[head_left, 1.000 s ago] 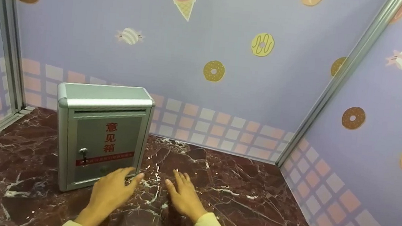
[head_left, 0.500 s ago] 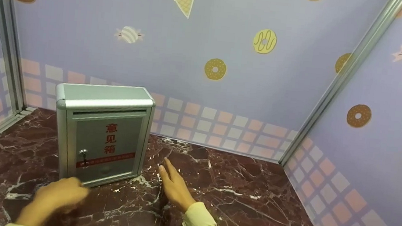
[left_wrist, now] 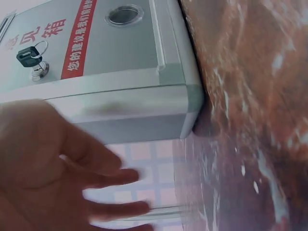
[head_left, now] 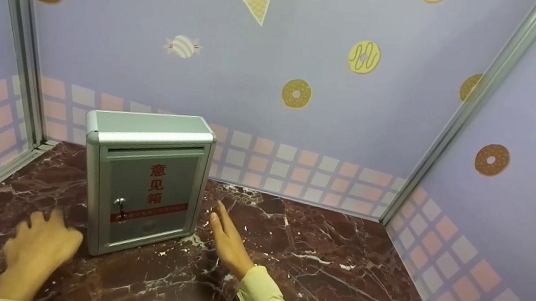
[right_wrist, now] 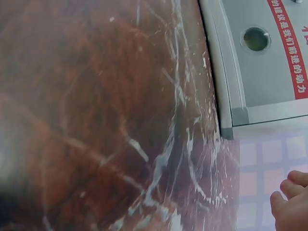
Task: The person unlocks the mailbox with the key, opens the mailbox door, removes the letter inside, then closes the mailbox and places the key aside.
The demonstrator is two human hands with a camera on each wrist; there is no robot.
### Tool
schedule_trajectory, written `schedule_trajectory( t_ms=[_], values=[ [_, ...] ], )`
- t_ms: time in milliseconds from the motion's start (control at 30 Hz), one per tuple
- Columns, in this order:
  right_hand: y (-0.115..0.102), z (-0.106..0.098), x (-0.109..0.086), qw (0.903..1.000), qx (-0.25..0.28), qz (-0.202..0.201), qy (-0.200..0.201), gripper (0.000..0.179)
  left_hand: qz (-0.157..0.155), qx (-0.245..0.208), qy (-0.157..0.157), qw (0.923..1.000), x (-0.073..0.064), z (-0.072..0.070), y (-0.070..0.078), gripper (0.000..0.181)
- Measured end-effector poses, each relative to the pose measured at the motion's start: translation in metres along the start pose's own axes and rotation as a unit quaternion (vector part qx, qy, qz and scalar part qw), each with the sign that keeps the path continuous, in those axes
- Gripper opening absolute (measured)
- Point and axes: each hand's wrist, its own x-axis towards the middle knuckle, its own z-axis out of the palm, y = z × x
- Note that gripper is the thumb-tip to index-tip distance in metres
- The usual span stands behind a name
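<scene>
A silver metal suggestion box [head_left: 154, 179] with red lettering stands upright on the dark red marbled tabletop [head_left: 324, 284]. Keys [left_wrist: 30, 57] hang from the lock on its front door, and a narrow slot [head_left: 156, 149] runs below its lid. To the left of the box is my left hand [head_left: 40, 244], fingers spread and slightly bent, with nothing in it. A small gap separates its thumb from the box's side in the head view. My right hand [head_left: 230, 240] is right of the box, fingers straight, holding nothing and apart from the box.
Behind the table rises a purple wall [head_left: 235, 78] printed with sweets and a checked border. Metal corner posts [head_left: 468, 111] stand at both sides. A right-hand wall [head_left: 527, 219] bounds the tabletop.
My left hand has moved from in front of the box, down and left, round to its left side. The right hand has shifted slightly left toward the box. The box stands where it was.
</scene>
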Motion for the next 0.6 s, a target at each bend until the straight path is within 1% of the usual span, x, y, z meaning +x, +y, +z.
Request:
schedule_trajectory(
  t_ms=[67, 133, 200, 267, 333, 367, 433, 500, 600],
  values=[
    [-0.003, 0.002, 0.003, 0.9999, 0.009, 0.000, -0.007, 0.061, 0.008, -0.039, 0.054, 0.9977, 0.000, 0.001, 0.004, 0.065],
    [-0.006, 0.005, 0.006, 0.9998, 0.017, -0.002, -0.012, 0.060, 0.028, -0.089, 0.100, 0.9906, 0.001, 0.003, 0.009, 0.067],
    [-0.009, 0.008, 0.010, 0.9995, 0.027, -0.002, -0.014, 0.059, 0.060, -0.149, 0.120, 0.9797, 0.001, 0.006, 0.012, 0.068],
    [-0.012, 0.012, 0.014, 0.9992, 0.037, -0.006, -0.016, 0.059, 0.097, -0.211, 0.125, 0.9646, 0.000, 0.008, 0.017, 0.065],
    [-0.015, 0.015, 0.017, 0.9987, 0.047, -0.011, -0.019, 0.059, 0.136, -0.269, 0.124, 0.9453, 0.000, 0.011, 0.022, 0.060],
    [-0.016, 0.017, 0.019, 0.9985, 0.050, -0.011, -0.021, 0.060, 0.150, -0.292, 0.121, 0.9367, -0.001, 0.012, 0.024, 0.058],
    [-0.018, 0.020, 0.022, 0.9980, 0.055, -0.015, -0.027, 0.061, 0.169, -0.325, 0.115, 0.9233, -0.001, 0.014, 0.028, 0.058],
    [-0.020, 0.022, 0.024, 0.9976, 0.058, -0.020, -0.030, 0.062, 0.182, -0.348, 0.110, 0.9130, 0.001, 0.016, 0.031, 0.057],
    [-0.023, 0.026, 0.026, 0.9970, 0.068, -0.016, -0.032, 0.062, 0.188, -0.371, 0.094, 0.9044, 0.003, 0.018, 0.034, 0.058]
  ],
)
